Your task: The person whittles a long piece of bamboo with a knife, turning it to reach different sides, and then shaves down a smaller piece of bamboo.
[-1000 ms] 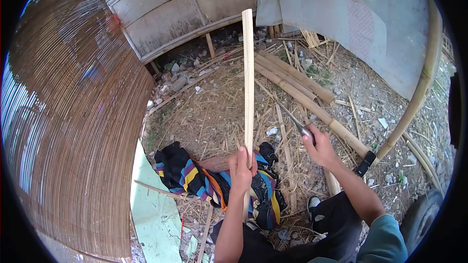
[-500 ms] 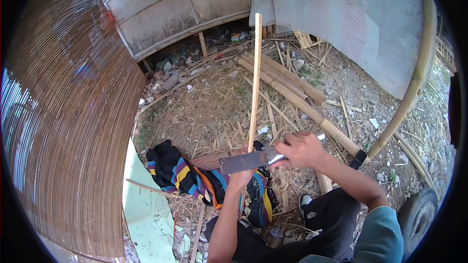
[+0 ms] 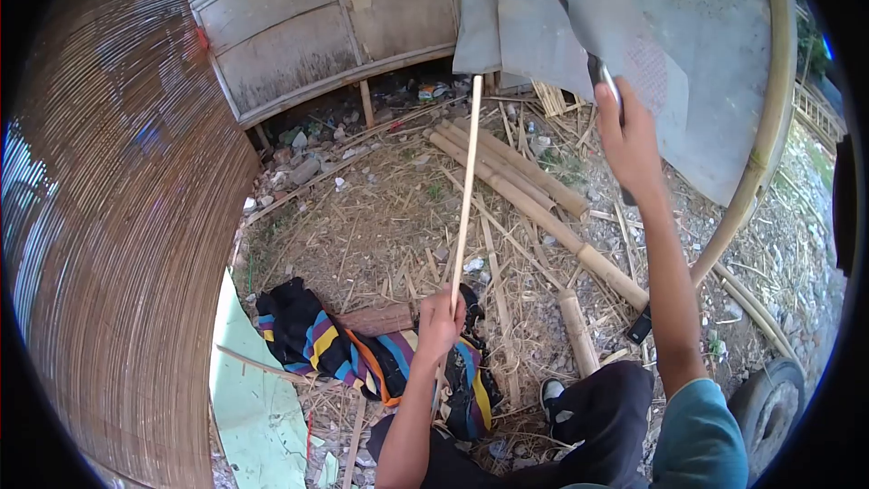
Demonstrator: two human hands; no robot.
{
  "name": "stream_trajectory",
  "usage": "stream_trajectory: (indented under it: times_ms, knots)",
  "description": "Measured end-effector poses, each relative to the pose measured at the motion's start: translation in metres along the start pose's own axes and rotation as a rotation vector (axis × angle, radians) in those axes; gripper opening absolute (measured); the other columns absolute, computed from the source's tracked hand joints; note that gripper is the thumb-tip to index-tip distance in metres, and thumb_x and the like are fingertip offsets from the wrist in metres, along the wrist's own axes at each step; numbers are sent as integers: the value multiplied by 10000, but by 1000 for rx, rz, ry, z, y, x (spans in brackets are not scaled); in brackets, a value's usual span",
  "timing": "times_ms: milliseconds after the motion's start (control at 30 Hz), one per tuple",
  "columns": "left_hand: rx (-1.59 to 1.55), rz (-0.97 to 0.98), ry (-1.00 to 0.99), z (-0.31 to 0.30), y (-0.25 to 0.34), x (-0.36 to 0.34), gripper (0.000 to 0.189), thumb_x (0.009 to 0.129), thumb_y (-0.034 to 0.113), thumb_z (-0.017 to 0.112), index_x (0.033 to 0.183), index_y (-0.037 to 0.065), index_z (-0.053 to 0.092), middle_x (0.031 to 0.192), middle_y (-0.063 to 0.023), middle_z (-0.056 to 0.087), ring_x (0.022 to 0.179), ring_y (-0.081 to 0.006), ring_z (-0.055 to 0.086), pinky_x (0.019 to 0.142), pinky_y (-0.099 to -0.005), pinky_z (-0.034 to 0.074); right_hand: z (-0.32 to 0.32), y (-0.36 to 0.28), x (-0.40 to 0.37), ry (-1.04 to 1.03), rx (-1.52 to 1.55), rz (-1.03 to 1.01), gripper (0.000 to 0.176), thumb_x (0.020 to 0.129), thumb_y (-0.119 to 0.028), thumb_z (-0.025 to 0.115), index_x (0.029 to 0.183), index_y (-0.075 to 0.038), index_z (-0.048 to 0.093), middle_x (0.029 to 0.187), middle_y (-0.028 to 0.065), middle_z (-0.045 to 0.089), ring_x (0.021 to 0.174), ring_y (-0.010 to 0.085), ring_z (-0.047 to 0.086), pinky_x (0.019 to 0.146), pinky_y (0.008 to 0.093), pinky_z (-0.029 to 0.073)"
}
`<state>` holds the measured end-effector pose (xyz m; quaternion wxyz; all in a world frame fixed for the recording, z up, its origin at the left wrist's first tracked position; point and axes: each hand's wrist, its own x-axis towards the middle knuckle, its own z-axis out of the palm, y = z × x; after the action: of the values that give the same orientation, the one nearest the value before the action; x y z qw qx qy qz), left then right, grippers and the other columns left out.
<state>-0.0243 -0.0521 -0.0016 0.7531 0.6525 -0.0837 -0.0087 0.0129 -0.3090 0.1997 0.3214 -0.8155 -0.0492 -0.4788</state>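
Hands (image 3: 439, 326) (image 3: 629, 140) grip — left, strip (image 3: 467, 190); right, knife (image 3: 595, 68).

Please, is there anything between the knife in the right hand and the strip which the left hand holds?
Nothing visible blocks the knife in the right hand from the upper part of the strip. The bamboo poles seen between them lie on the ground; the left hand grips the strip lower down.
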Motion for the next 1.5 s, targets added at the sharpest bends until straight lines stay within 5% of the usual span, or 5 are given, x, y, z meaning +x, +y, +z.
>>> stream_trajectory:
  times_ms: [733, 833, 967, 1267, 1500]
  knots:
    - [533, 434, 197, -5, -61, 9, 242, 927, 205, 435, 868, 13, 570, 624, 12, 474, 564, -80, 457, 488, -230, 354, 70, 11, -133, -533, -169, -968, 480, 756, -611, 530, 809, -135, 496, 550, 38, 498, 435, 194, 563, 366, 303, 430]
    - [-213, 13, 39, 2, -35, 5, 364, 951, 292, 379, 694, 60, 492, 568, 9, 428, 502, -76, 409, 445, -235, 317, 56, 12, -81, -506, -344, -1074, 491, 738, -636, 525, 775, -152, 456, 505, 39, 476, 405, 186, 545, 352, 309, 417]
    - [-20, 36, 204, 9, -27, 7, 491, 953, 321, 355, 544, 59, 424, 466, 22, 365, 415, -79, 345, 416, -242, 295, 40, 2, 42, -139, -457, -171, 428, 871, -500, 467, 919, -78, 519, 646, 163, 611, 601, 371, 599, 532, 451, 472]
    - [7, 102, 237, -5, -12, 6, 479, 969, 332, 352, 610, 39, 472, 474, 16, 394, 365, -58, 340, 343, -216, 269, -8, -12, 24, -230, -153, -14, 380, 917, -397, 455, 977, -30, 534, 582, 168, 552, 566, 321, 594, 554, 422, 446]
    - [43, 260, 251, -6, -19, 6, 481, 966, 318, 336, 585, 46, 446, 445, 3, 354, 336, -84, 296, 333, -246, 223, 33, -12, -66, -442, -440, -872, 472, 829, -608, 432, 803, -137, 454, 553, 70, 533, 406, 210, 544, 353, 336, 428]
